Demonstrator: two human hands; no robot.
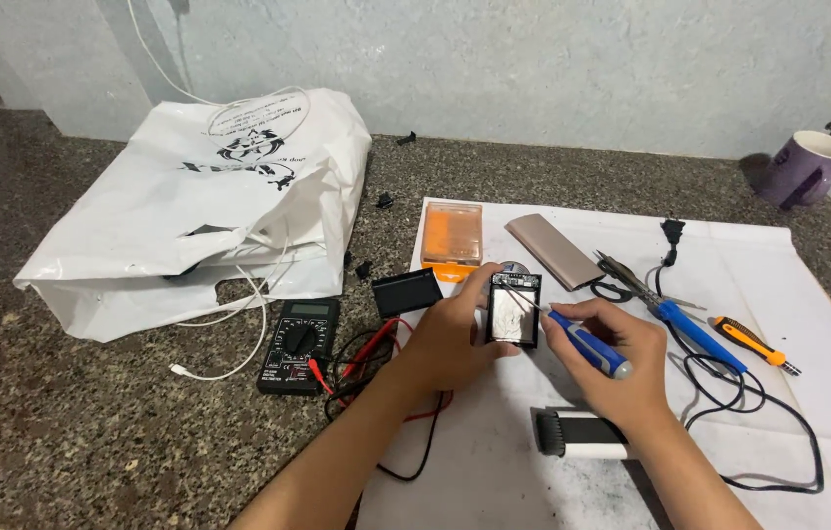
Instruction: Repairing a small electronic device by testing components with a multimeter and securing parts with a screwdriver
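Observation:
My left hand (450, 334) grips a small black open device case (514, 309) with a white patch inside, holding it above a white sheet (808, 294). My right hand (612, 358) holds a blue-handled screwdriver (587, 344) whose thin metal tip touches the upper part of the case. Behind the case lies an orange translucent box (452, 236), and a black cover piece (406, 291) rests to its left.
A black multimeter (297, 345) with red and black leads lies left of my arm, beside a white plastic bag (194, 211) and white cable. On the sheet: a beige flat case (553, 250), scissors, blue soldering iron (695, 332), orange screwdriver (751, 344), a white-black cylinder (577, 435). A purple mug (808, 167) stands far right.

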